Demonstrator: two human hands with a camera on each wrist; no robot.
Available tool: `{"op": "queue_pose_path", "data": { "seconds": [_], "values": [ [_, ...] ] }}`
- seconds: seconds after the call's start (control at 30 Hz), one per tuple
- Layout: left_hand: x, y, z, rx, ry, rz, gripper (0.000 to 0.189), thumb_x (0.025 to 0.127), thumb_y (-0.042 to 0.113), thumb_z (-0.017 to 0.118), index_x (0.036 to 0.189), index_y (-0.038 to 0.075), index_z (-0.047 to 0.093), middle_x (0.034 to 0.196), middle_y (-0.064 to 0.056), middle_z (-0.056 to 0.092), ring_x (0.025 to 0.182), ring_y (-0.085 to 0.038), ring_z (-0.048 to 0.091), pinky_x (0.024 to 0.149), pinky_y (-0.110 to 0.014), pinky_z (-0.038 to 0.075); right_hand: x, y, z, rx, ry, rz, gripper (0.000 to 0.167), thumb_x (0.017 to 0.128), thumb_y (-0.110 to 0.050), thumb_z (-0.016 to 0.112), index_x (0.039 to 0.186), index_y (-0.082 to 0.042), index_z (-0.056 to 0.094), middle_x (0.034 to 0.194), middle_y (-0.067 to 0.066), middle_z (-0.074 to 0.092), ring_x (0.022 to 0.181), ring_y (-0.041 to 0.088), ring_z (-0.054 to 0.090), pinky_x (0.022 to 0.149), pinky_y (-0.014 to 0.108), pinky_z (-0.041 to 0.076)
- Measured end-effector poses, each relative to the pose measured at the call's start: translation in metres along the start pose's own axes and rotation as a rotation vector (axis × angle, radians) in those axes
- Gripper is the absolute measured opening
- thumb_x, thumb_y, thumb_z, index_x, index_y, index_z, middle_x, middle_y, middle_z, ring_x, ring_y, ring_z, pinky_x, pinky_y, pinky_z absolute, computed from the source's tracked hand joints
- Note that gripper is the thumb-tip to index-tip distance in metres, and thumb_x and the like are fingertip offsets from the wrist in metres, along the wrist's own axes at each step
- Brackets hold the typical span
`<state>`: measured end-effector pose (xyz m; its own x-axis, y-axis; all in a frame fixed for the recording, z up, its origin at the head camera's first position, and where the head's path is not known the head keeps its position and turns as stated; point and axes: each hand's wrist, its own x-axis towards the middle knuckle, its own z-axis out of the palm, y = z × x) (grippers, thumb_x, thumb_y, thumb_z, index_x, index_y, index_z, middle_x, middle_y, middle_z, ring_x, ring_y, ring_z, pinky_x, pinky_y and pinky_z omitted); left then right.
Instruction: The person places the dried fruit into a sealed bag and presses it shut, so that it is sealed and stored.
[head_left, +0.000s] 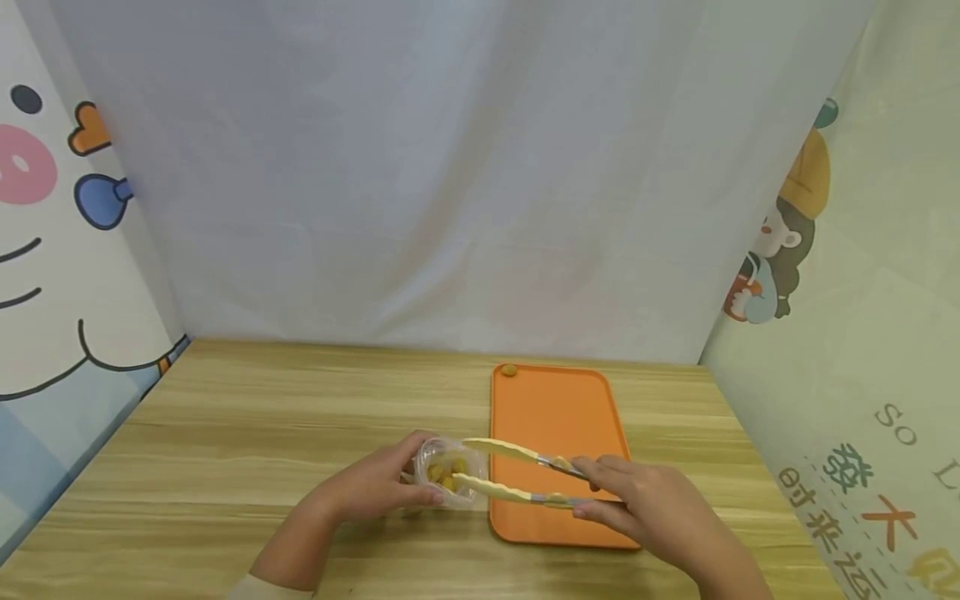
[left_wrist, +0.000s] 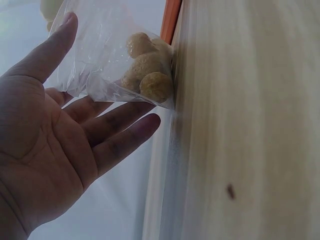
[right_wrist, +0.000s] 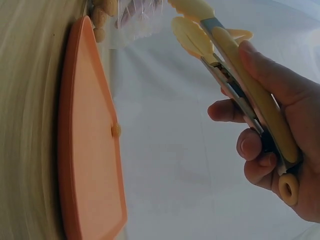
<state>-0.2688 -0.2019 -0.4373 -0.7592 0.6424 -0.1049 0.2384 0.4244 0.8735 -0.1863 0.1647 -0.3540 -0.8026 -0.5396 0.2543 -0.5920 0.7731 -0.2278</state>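
Note:
My left hand (head_left: 382, 483) holds a clear plastic bag (left_wrist: 100, 55) between thumb and fingers, its mouth spread. Several yellow-brown balls (left_wrist: 156, 87) lie in the bottom of the bag, close over the wood. In my right hand (head_left: 652, 508) is a pair of tongs (right_wrist: 255, 85) with cream-yellow heads and metal arms, gripped by thumb and fingers. The tong arms stand apart, nothing between them. In the head view their tips overlap the bag's mouth. One more ball (head_left: 509, 370) sits at the far left corner of an orange tray (head_left: 555, 408).
The tray lies on a wood-grain table (head_left: 247, 417), just right of the bag. A pale cloth (head_left: 420, 167) hangs behind the table. Printed panels with cartoon figures stand at the left (head_left: 90, 275) and the right (head_left: 862, 333).

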Motion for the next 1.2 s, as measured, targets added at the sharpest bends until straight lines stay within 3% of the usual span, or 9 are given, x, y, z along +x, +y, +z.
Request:
{"op": "queue_pose_path", "data": {
  "seconds": [0.4,0.73,1.2],
  "values": [
    [0.001,-0.001,0.0,-0.004,0.0,0.013,0.065,0.087,0.046,0.072,0.141,0.03,0.04,0.119,-0.001,0.061,0.105,-0.015,0.061,0.09,-0.039,0.05,-0.001,0.007,0.002,0.035,-0.039,0.105,0.07,0.089,-0.052,0.064,0.146,-0.017,0.047,0.095,-0.017,0.051,0.06,-0.006,0.038,0.056,0.017,0.04],
    [0.0,0.002,0.0,-0.005,0.004,0.016,0.064,0.087,0.044,0.073,0.14,0.031,0.041,0.118,-0.001,0.061,0.101,-0.015,0.061,0.088,-0.038,0.05,0.0,0.013,0.004,0.084,-0.045,0.234,0.07,0.09,-0.056,0.061,0.147,-0.02,0.045,0.1,-0.012,0.053,0.064,-0.004,0.043,0.059,0.02,0.042],
    [0.001,-0.001,0.0,0.001,-0.002,0.005,0.067,0.086,0.048,0.072,0.143,0.029,0.04,0.119,0.0,0.061,0.105,-0.016,0.061,0.09,-0.038,0.05,0.005,0.028,0.009,0.113,0.019,0.437,0.077,0.089,-0.062,0.059,0.15,-0.02,0.038,0.096,-0.005,0.046,0.058,0.006,0.039,0.05,0.023,0.038]
  ]
}}
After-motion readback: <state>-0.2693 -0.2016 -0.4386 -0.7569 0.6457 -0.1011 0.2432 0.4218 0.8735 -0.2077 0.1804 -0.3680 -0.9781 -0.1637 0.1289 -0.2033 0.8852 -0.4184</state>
